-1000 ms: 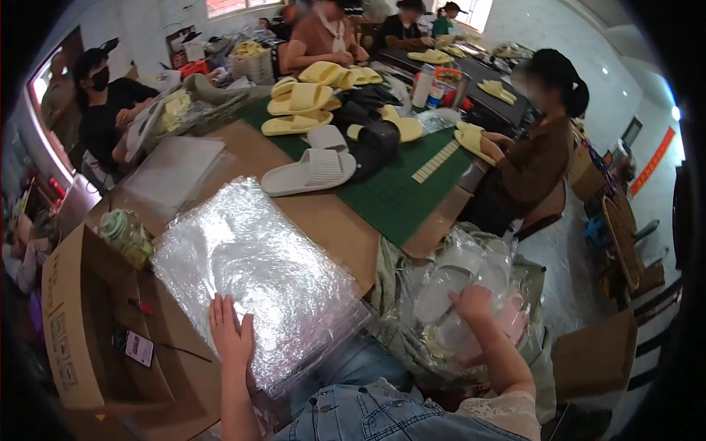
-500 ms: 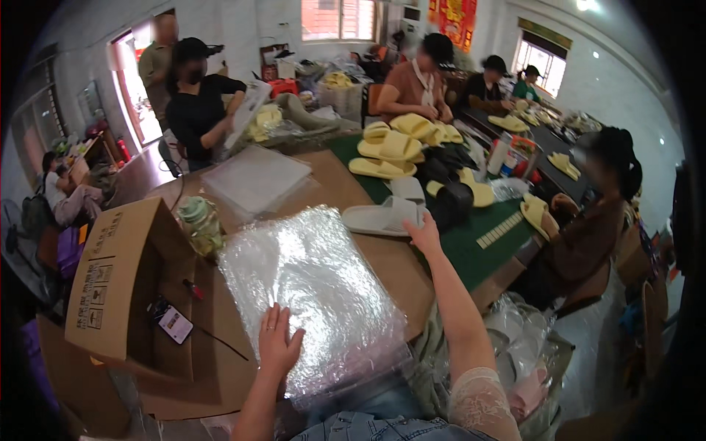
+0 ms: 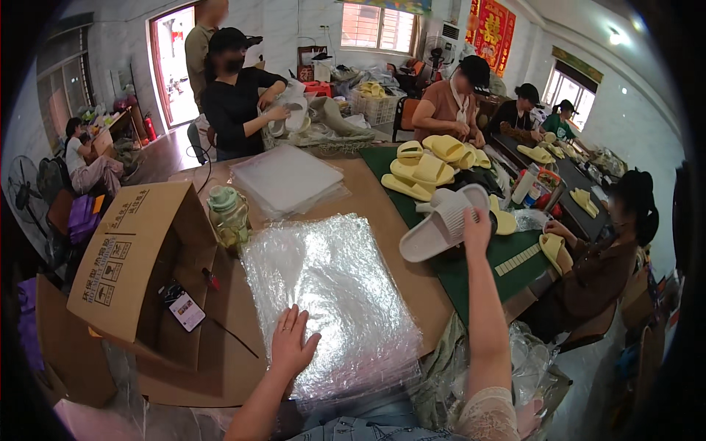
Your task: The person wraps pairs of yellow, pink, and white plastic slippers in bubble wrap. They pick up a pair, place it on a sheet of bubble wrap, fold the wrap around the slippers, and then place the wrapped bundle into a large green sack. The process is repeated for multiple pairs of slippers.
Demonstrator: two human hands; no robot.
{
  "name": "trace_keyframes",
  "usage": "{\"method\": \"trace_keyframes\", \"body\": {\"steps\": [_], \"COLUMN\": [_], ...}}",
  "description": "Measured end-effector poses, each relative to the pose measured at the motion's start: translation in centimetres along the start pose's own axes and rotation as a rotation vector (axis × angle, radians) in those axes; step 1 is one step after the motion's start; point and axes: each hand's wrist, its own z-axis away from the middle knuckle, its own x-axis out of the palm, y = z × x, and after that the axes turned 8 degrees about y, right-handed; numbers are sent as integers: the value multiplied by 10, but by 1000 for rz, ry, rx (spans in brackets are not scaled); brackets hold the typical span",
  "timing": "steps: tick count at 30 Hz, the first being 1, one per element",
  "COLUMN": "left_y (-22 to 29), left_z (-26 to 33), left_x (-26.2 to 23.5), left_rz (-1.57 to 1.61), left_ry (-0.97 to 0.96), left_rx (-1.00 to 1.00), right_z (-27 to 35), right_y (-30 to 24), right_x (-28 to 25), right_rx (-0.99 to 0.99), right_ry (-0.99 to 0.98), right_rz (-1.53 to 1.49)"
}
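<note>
Right hand (image 3: 477, 229): grip curled tight on right edge of white slipper (image 3: 446, 217), held above green-topped desk (image 3: 454, 285) near yellow slippers (image 3: 432, 170); height presumably avoids snagging. Left hand (image 3: 293, 344): flat, fingers extended, gripping nothing visible; likely steadies slick plastic stack (image 3: 334, 283).

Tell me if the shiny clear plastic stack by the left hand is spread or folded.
Spread: the shiny clear plastic stack lies flat in a broad rectangle, the left hand over its near-left edge.
</note>
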Motion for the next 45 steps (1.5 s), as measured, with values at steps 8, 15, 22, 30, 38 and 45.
{"method": "trace_keyframes", "body": {"steps": [8,15,22,30,38,45], "left_y": [4,4,-1,3,3,2], "left_z": [-1,-2,2,1,-1,0], "left_x": [0,1,4,1,2,2], "left_rz": [2,-32,-28,-23,-14,-23], "left_ry": [0,8,28,38,50,40], "left_rx": [4,36,51,59,77,73], "right_z": [-44,-27,5,0,40,118], "right_y": [-82,-50,-5,-5,35,20], "right_x": [-101,-92,-73,-63,-70,-108], "right_rx": [-20,81,-98,-222,-333,-4], "right_ry": [-175,-516,-494,-519,-483,-538], "right_rz": [-358,-144,279,584,248,473]}}
